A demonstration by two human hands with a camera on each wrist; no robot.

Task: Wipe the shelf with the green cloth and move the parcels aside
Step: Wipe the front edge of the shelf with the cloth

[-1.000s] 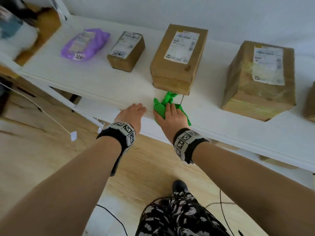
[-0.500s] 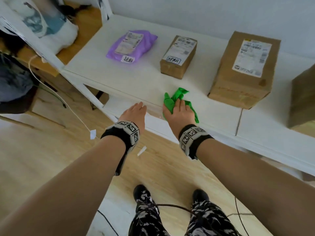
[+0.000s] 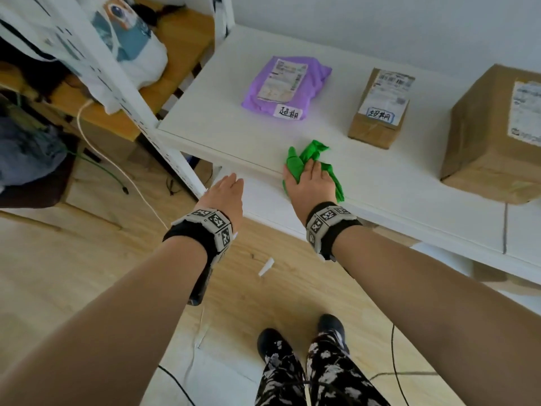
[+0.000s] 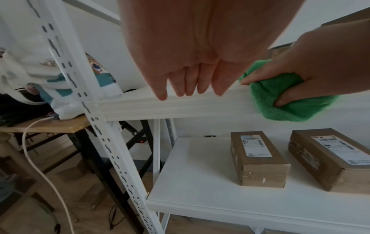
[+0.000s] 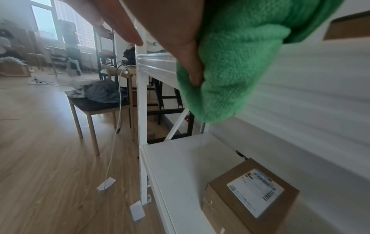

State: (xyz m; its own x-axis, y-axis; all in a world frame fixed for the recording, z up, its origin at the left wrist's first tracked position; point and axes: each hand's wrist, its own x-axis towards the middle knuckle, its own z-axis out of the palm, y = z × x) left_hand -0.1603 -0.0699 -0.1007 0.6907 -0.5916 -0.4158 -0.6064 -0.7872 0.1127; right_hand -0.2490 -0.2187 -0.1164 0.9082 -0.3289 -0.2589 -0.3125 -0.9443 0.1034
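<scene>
**Cloth at the front edge of the shelf**

The right hand point(image 3: 310, 186) pressed the green cloth point(image 3: 314, 159) onto the white shelf point(image 3: 222, 133) at its front edge. Its grip held the cloth: the fingers lay over the top, and the thumb point(image 5: 192, 71) pinched the fold that hung down over the shelf's front lip. Part of the cloth stuck out bunched beyond the fingertips.

The left hand point(image 3: 225, 194) was just left of the right, apart from the cloth, and held nothing. Its grip was slack, the fingers point(image 4: 180, 85) together and nearly straight, their tips at the shelf's front rail point(image 4: 180, 107); whether they touched it could not be told.

Behind the cloth, well apart from it, lay a purple mailer point(image 3: 288, 87) to the left. A small box point(image 3: 380, 106) stood near the cloth to its right and back, and a large box point(image 3: 497, 136) farther right. All three bore labels.

On the lower shelf point(image 4: 196, 171) sat two more labelled boxes point(image 4: 258, 159).
</scene>
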